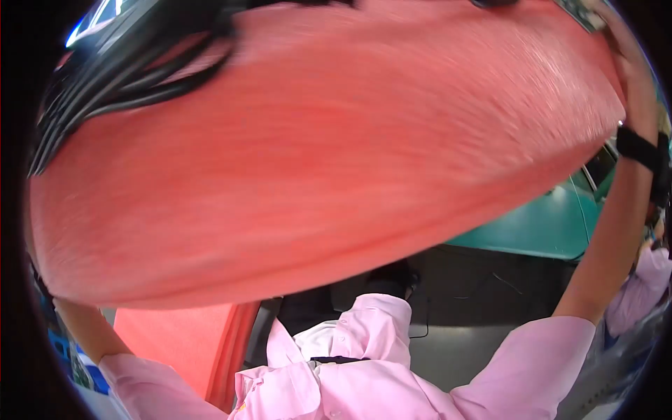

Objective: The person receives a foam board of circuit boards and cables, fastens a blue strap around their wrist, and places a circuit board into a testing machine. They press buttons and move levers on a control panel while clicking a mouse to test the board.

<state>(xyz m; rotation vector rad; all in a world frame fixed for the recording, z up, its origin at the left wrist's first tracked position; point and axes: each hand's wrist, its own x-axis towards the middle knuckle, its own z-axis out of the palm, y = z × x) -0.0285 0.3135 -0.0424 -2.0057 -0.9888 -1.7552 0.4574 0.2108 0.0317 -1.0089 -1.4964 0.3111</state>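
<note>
The red bundle (315,161) spans twelve o'clock, its two-o'clock edge grasped by the right hand (628,66); the left hand's grip, hidden near eight, cannot be told. Carrying seems in hand; next calls for level support. Beyond, a green surface (535,227) shows at three.

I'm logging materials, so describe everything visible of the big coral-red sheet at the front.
The coral-red sheet looks pliable, perhaps foam or plastic, with blurred, streaky sheen. It slants across the view, right end higher; a darker band along its bowed lower edge may be thickness or a fold. The right hand is at its right edge; the left hand is hidden at its left end. Black cables cross its upper left; contact is unclear.
</note>
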